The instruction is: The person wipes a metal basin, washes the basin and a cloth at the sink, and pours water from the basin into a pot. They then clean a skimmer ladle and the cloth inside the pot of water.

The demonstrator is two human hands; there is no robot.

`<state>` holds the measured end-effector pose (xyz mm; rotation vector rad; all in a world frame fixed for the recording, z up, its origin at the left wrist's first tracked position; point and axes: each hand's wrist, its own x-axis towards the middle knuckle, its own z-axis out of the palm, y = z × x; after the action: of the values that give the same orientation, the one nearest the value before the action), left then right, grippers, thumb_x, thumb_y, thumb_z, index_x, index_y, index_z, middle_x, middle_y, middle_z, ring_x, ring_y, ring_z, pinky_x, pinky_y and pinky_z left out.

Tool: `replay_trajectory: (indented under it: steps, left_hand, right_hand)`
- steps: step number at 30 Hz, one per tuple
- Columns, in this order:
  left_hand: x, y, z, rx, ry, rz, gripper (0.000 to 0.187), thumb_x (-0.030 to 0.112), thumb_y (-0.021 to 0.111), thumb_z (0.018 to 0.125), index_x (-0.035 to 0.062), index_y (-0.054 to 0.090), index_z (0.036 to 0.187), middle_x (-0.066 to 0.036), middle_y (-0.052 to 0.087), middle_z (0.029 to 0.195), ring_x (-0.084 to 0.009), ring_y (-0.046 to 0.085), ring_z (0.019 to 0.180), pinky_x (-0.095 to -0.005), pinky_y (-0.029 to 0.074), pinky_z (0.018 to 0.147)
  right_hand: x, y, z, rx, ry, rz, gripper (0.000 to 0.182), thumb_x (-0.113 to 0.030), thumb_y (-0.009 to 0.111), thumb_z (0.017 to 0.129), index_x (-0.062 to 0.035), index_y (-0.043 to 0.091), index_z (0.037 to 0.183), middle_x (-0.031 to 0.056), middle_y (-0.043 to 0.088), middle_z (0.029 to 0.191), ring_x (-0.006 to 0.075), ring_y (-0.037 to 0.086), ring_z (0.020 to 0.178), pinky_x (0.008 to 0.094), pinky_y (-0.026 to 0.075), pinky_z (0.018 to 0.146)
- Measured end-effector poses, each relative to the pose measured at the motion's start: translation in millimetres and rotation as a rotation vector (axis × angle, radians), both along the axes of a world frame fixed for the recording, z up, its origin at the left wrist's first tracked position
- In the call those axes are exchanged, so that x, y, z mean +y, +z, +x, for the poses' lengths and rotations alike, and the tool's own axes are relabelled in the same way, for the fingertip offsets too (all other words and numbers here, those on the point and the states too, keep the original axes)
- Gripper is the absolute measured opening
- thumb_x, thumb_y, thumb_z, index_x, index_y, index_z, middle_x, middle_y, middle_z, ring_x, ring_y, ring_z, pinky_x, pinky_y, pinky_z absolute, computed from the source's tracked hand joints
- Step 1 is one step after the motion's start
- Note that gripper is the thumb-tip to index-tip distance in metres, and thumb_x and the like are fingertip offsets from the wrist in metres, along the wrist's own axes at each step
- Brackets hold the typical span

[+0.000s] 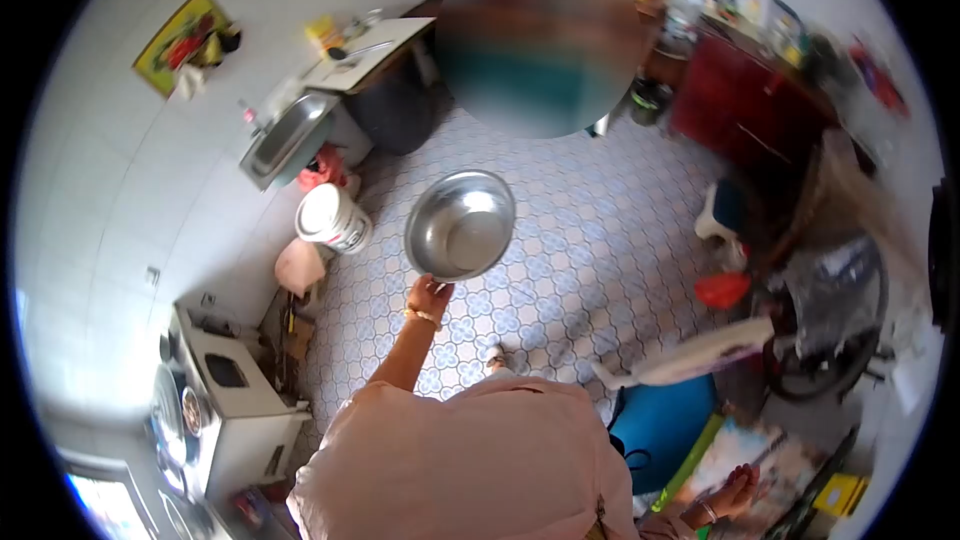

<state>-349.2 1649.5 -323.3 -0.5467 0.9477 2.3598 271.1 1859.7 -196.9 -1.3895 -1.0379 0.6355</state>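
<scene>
Out in front of me, my left hand [430, 292] grips the near rim of a wide, shiny metal basin [461, 226]. The basin is held tilted, its hollow inside facing me, and nothing shows in it. A bracelet circles my left wrist. Down at the lower right, my right hand [738, 492] hangs out to the side with its fingers loosely bent and nothing visible in them. Below that hand is a colourful printed box or sheet [735, 450], with a blue bag-like thing [665, 430] nearby.
A white bucket [335, 220] stands left of the basin, below a metal sink [290, 140]. A white cabinet [240, 390] is at the lower left. Dark red cupboards [735, 100] line the right. A blurred patch covers the back. Patterned tiles [570, 240] cover the floor.
</scene>
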Motion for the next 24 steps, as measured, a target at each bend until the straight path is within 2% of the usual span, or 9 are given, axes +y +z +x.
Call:
replay_trajectory:
  steps: [3,5,6,9,10,11,17,20,24]
  left_hand:
    - [-15.9,19.3,-33.1,0.034,0.042,0.012,0.016,0.007,0.046,0.077,0.0005,0.049,0.091,-0.012,0.054,0.086,-0.0277,0.053,0.083,-0.0438,0.048,0.073]
    - [-33.8,31.3,-59.0,0.1,0.048,-0.032,0.013,0.007,0.045,0.079,0.0004,0.049,0.09,-0.012,0.054,0.087,-0.027,0.054,0.082,-0.0417,0.049,0.069]
    - [-43.3,44.6,-68.0,0.118,0.049,-0.039,0.01,0.007,0.046,0.08,0.0011,0.049,0.087,-0.011,0.054,0.085,-0.0261,0.055,0.08,-0.0396,0.05,0.067]
    - [-71.5,35.9,-90.3,0.183,0.072,0.013,0.01,0.009,0.047,0.081,0.0034,0.052,0.087,-0.009,0.057,0.082,-0.0223,0.057,0.074,-0.0383,0.05,0.068]
    - [-83.6,39.7,-96.5,0.182,0.12,0.015,0.01,0.009,0.047,0.081,0.0034,0.052,0.087,-0.009,0.057,0.082,-0.0223,0.057,0.074,-0.0383,0.05,0.068]
    - [-94.4,43.3,-97.5,0.191,0.13,0.015,0.01,0.009,0.047,0.081,0.0033,0.052,0.087,-0.009,0.058,0.081,-0.0222,0.057,0.073,-0.0384,0.05,0.068]
    - [-151.1,88.6,-78.6,0.246,0.339,-0.04,0.011,0.008,0.047,0.081,0.0042,0.053,0.089,-0.009,0.058,0.081,-0.0204,0.059,0.073,-0.0375,0.05,0.067]
    - [-187.6,78.1,-49.0,0.284,0.418,-0.1,0.01,0.012,0.05,0.081,0.0047,0.054,0.087,-0.006,0.057,0.081,-0.0167,0.057,0.073,-0.0338,0.049,0.067]
    - [-240.2,101.2,-3.3,0.255,0.645,-0.244,0.011,0.016,0.054,0.081,0.0089,0.049,0.074,-0.001,0.052,0.074,-0.0117,0.054,0.067,-0.0292,0.048,0.064]
  right_hand:
    - [25.1,25.7,-110.6,0.002,0.101,-0.082,0.028,-0.006,0.044,0.083,0.0014,0.049,0.11,0.0056,0.054,0.086,0.0101,0.047,0.066,0.0216,0.042,0.061]
    - [34.6,30.7,-186.7,0.064,0.434,-0.05,0.029,-0.008,0.043,0.085,0.0012,0.047,0.112,0.0068,0.053,0.088,0.0113,0.047,0.069,0.0225,0.043,0.064]
    - [33.7,39.1,-241.5,0.058,0.421,-0.097,0.03,-0.011,0.045,0.084,0.0002,0.047,0.112,0.0063,0.053,0.089,0.0123,0.048,0.073,0.0238,0.042,0.067]
    - [64.3,11.6,-344.6,0.039,1.122,0.044,0.028,-0.01,0.045,0.082,-0.0015,0.05,0.108,0.0041,0.052,0.086,0.012,0.048,0.072,0.0228,0.041,0.066]
    - [45.2,29.1,-399.6,0.095,1.22,0.073,0.028,-0.006,0.046,0.079,-0.0011,0.051,0.106,0.0042,0.052,0.085,0.011,0.047,0.071,0.023,0.041,0.065]
    - [36.1,22.5,-439.9,0.056,1.205,-0.019,0.029,-0.007,0.046,0.079,-0.0014,0.051,0.108,0.0049,0.053,0.085,0.0121,0.049,0.072,0.0241,0.043,0.067]
    - [-69.2,30.1,-614.2,0.071,1.906,-0.363,0.056,-0.017,0.054,0.079,-0.0036,0.03,0.128,0.0121,0.044,0.115,0.0203,0.048,0.1,0.0292,0.043,0.078]
    - [-119.8,5.1,-665.1,0.251,2.17,-0.839,0.076,-0.037,0.058,0.077,-0.0131,0.014,0.134,0.0078,0.034,0.125,0.0221,0.04,0.109,0.04,0.04,0.081]
    - [-201.1,-16.4,-709.8,0.251,2.334,-1.237,0.069,-0.045,0.058,0.075,-0.0159,0.026,0.129,0.0059,0.037,0.124,0.0222,0.041,0.109,0.0398,0.041,0.08]
